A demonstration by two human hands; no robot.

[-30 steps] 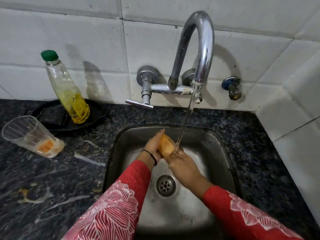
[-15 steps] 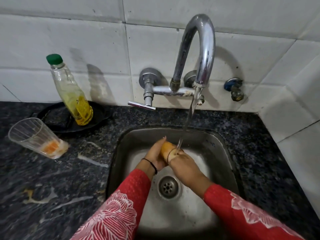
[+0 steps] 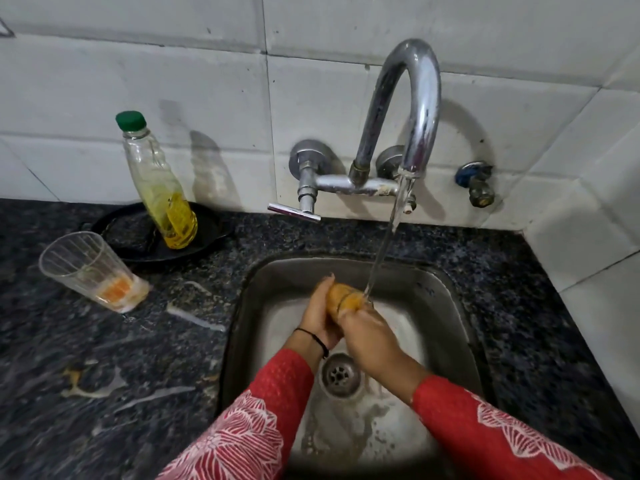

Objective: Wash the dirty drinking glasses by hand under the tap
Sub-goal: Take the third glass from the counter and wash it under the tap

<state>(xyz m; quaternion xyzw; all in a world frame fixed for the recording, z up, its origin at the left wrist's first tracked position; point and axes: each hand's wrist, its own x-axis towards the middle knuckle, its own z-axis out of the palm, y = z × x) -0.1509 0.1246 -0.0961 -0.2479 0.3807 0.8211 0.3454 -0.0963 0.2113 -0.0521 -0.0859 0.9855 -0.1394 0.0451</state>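
Head view: left hand (image 3: 320, 315) and right hand (image 3: 371, 336) clasp the glass (image 3: 346, 297) between them.

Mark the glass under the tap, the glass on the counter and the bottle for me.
glass under the tap (image 3: 348, 299), head view, on its orange-stained side wall.
glass on the counter (image 3: 88, 271), head view, on its clear ribbed side.
bottle (image 3: 156, 181), head view, on the middle of its body.

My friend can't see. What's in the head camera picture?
Under the running tap, the left hand and right hand hold an orange-stained glass over the sink. A second dirty glass sits on the counter near a green-capped bottle.
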